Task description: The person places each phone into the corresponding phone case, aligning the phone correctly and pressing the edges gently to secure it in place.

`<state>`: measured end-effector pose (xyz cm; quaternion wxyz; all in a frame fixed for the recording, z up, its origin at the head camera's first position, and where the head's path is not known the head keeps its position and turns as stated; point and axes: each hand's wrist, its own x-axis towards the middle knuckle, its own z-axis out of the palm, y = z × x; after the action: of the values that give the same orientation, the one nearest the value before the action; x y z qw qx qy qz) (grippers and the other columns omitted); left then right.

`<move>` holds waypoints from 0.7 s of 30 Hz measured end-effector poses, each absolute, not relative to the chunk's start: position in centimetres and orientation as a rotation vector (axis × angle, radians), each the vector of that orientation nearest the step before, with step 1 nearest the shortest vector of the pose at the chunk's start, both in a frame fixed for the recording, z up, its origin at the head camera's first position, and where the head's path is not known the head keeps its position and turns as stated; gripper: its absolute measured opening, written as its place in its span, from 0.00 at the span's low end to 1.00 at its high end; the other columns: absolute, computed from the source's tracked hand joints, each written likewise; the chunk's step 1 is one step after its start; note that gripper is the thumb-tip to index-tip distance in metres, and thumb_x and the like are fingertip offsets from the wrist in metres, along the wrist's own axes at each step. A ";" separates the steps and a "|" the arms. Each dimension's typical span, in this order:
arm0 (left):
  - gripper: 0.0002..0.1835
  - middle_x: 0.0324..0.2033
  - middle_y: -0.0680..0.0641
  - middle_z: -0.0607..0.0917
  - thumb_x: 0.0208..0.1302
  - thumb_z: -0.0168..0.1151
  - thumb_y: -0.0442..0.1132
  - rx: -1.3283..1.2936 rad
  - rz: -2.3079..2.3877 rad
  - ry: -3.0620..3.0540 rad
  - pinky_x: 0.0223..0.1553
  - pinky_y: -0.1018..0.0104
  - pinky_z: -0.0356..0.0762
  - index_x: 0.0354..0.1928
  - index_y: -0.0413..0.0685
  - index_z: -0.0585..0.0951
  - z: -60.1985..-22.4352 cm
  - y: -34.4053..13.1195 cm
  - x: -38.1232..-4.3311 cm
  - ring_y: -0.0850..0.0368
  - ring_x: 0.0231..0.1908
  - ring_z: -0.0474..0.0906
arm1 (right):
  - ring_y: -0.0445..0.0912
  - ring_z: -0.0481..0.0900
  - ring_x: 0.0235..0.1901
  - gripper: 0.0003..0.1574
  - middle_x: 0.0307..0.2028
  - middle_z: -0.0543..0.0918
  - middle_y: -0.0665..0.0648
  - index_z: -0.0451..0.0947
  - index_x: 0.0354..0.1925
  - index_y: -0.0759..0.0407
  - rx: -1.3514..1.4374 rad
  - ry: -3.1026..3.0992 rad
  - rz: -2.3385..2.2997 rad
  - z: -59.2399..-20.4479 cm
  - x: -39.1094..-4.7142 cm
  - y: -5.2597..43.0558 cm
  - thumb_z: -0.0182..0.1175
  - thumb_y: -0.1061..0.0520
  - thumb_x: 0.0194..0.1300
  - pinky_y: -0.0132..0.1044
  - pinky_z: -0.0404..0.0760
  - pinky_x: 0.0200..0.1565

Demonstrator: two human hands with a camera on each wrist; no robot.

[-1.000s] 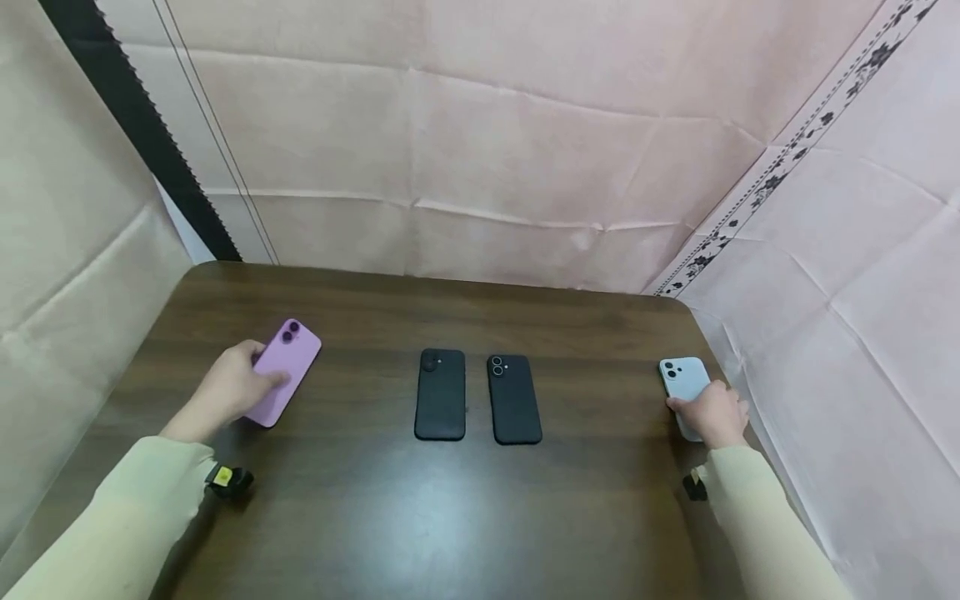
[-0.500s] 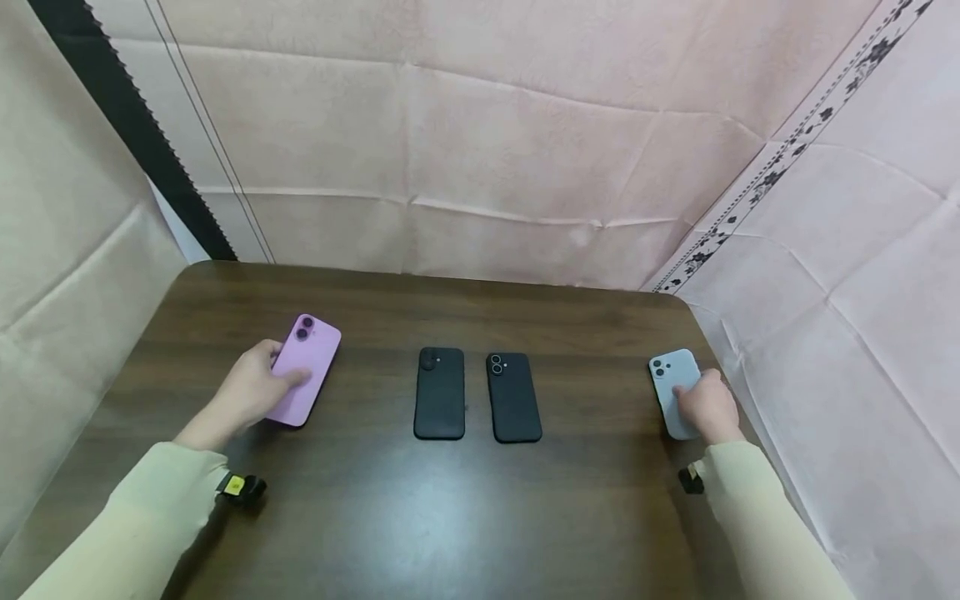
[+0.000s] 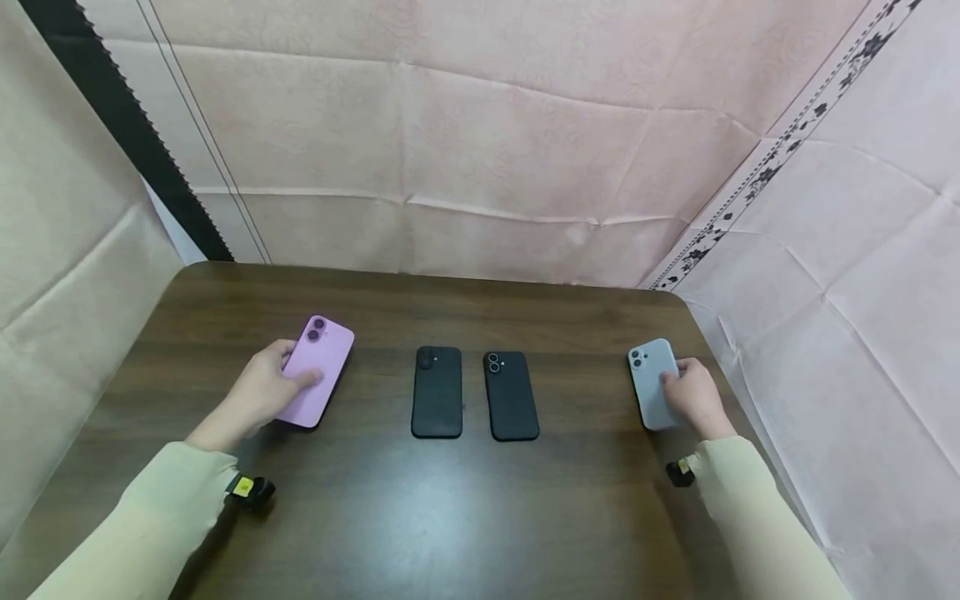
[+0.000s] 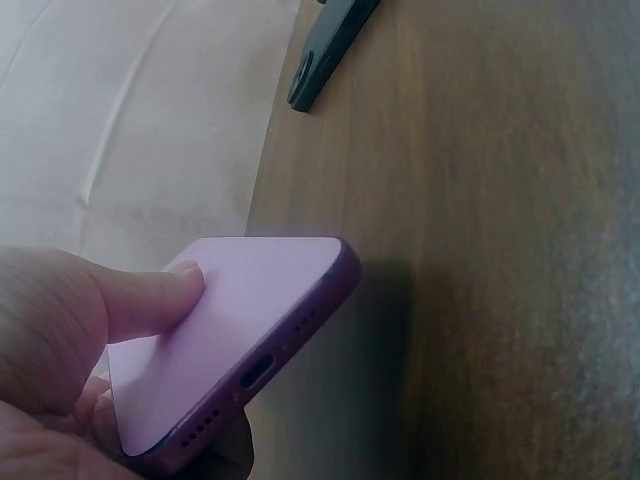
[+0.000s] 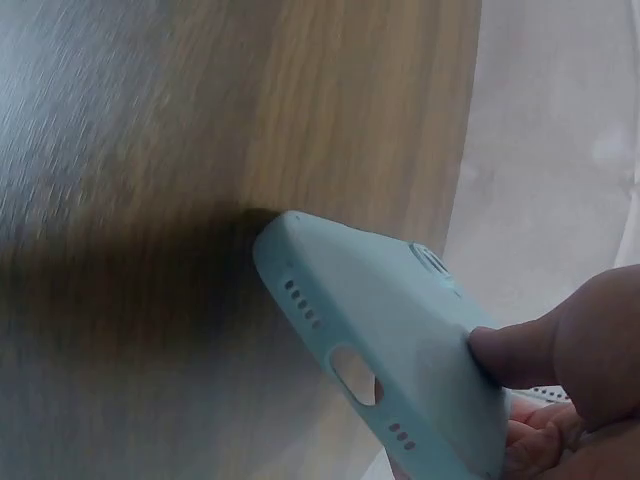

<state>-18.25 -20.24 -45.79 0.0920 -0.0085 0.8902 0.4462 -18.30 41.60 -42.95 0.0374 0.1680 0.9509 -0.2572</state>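
Note:
My left hand (image 3: 264, 385) holds a purple phone (image 3: 327, 354), thumb flat on its back and fingers under its left edge. In the left wrist view the phone (image 4: 240, 300) tilts over the table, its charging port facing the camera. On the right, my right hand (image 3: 697, 393) pinches a light blue phone case (image 3: 649, 371). Through the port cutout of this case (image 5: 385, 300) some of a finger shows; the thumb presses its back. Between the hands lie two black, phone-shaped pieces side by side: the left one (image 3: 437, 400) straight, the right one (image 3: 513, 404) slightly turned.
The dark wooden table (image 3: 420, 517) has rounded far corners. Pale cloth hangs behind it (image 3: 487, 150) and along the left (image 3: 67, 250) and right sides (image 3: 862, 333). A dark piece (image 4: 325, 60) shows at the top of the left wrist view.
My left hand has carried the purple phone to the right, toward the black pieces. The right hand has drawn the light blue case leftward and slightly away. The black pieces stay put.

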 end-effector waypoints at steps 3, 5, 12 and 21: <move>0.35 0.58 0.24 0.78 0.77 0.66 0.39 -0.021 1.327 2.643 0.45 0.50 0.86 0.72 0.21 0.64 -45.8 -20.1 -18.3 0.38 0.48 0.81 | 0.71 0.78 0.55 0.31 0.59 0.75 0.85 0.64 0.67 0.84 0.511 2.908 -0.818 -42.9 -18.4 41.0 0.48 0.58 0.81 0.64 0.81 0.56; 0.35 0.56 0.25 0.78 0.76 0.66 0.39 -0.019 1.335 2.640 0.43 0.54 0.86 0.72 0.22 0.64 -45.8 -20.0 -18.2 0.39 0.47 0.82 | 0.70 0.79 0.55 0.31 0.59 0.75 0.84 0.64 0.68 0.84 0.506 2.902 -0.847 -42.7 -18.4 40.6 0.48 0.58 0.81 0.63 0.81 0.55; 0.33 0.53 0.25 0.80 0.76 0.66 0.37 -0.007 1.383 2.624 0.37 0.58 0.86 0.71 0.21 0.65 -45.6 -19.6 -18.1 0.42 0.43 0.84 | 0.71 0.78 0.56 0.31 0.61 0.73 0.84 0.63 0.69 0.82 0.472 2.894 -0.923 -42.7 -18.7 39.3 0.49 0.57 0.82 0.64 0.83 0.54; 0.32 0.53 0.26 0.80 0.77 0.65 0.37 -0.025 1.427 2.555 0.37 0.58 0.88 0.72 0.23 0.64 -45.5 -19.3 -17.9 0.46 0.41 0.85 | 0.70 0.78 0.57 0.32 0.63 0.73 0.83 0.63 0.71 0.81 0.439 2.883 -1.001 -42.8 -18.9 37.9 0.50 0.57 0.83 0.61 0.84 0.53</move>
<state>-17.95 -19.27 -45.46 0.1075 -0.0086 0.8680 0.4848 -18.95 37.94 -42.75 0.0291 0.1422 0.9347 -0.3244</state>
